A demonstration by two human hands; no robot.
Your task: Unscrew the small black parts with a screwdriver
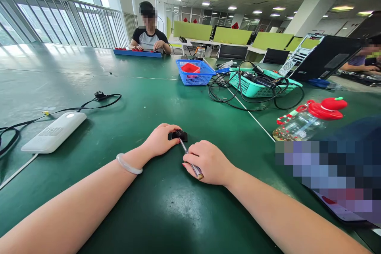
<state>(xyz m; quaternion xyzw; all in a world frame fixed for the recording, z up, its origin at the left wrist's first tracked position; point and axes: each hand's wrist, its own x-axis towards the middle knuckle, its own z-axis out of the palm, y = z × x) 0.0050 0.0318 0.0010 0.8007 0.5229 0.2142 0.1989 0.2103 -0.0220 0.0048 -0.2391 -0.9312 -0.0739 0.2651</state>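
In the head view, my left hand [161, 139] is closed on a small black part [182, 136] lying on the green table [143, 214]. The part's exact kind is too small to make out. A pale bracelet [129, 164] circles my left wrist. My right hand [206, 161] grips a screwdriver [197, 172] with a translucent purplish handle. Its thin metal shaft slants up and left, and the tip reaches the black part beside my left fingertips. Whether the tip sits in a screw cannot be seen.
A white power strip [56, 133] and black cable lie left. Ahead stand a blue basket [195, 79] and a teal basket [253, 89] draped with cables. At right are a red-lidded bottle [309, 123] and a blurred-out device. Across the table sits a person [149, 35] behind a blue tray.
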